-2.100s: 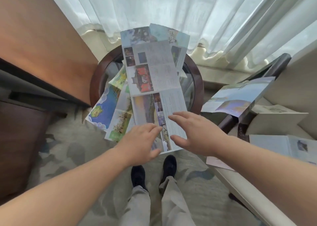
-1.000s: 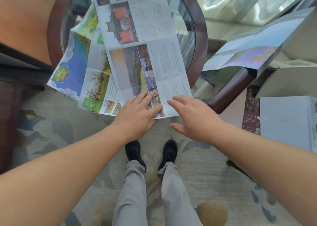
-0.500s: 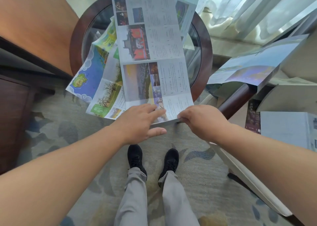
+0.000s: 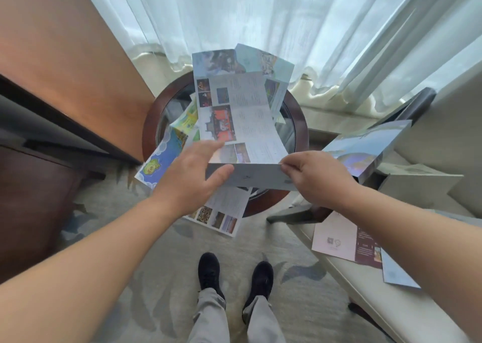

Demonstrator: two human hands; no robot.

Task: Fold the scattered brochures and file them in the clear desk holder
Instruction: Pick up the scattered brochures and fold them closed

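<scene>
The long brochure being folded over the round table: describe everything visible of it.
The long brochure is a narrow paper strip of several panels, photos along its left and columns of small text on its right. It lies lengthwise over the round glass table, atop other brochures. Its near end panel is folded up and back, showing a plain pale underside. The right hand pinches the fold's right corner; the left hand holds the left side, thumb on the flap.

A pale-blue brochure [image 4: 242, 123] shows red and orange photos; left of it lies a bright blue-and-yellow leaflet [image 4: 167, 157]. The table [image 4: 300, 123] rim is dark reddish-brown, the carpet [image 4: 156, 277] grey-mottled.
</scene>
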